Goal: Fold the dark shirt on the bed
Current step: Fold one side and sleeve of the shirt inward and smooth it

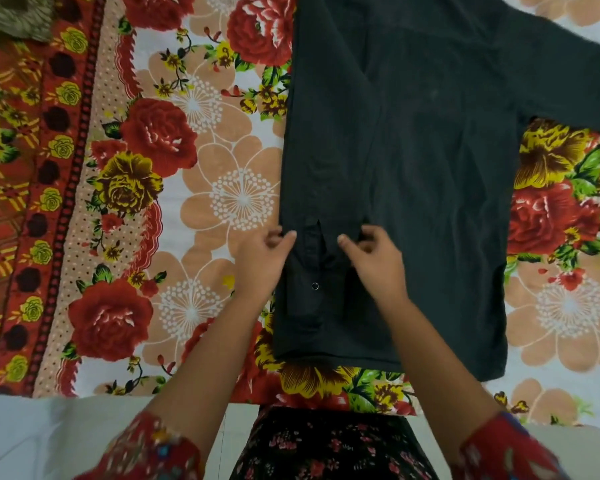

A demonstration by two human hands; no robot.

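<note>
Shirt [430, 168] cloth lies under both our hands, which sit close together but apart, near its left edge. Our left hand [264, 261] curls its fingers round that edge, thumb on top, pinching it. Our right hand [378, 265] is just beside it on the cloth, fingers bent down; it seems to nip a small fold, though dark fabric makes this hard to read. Between and below the hands lies a cuff [309, 299] with one button [315, 286] showing. That cuff ends a sleeve [326, 168] folded in over the body and running straight down its left side. The other sleeve [568, 81] stretches out flat to the right. The shirt is spread on the bed's floral sheet [187, 168], hem toward us, near the bed's edge. A brown furry cloth [11, 15] sits at the far left corner, well apart.
</note>
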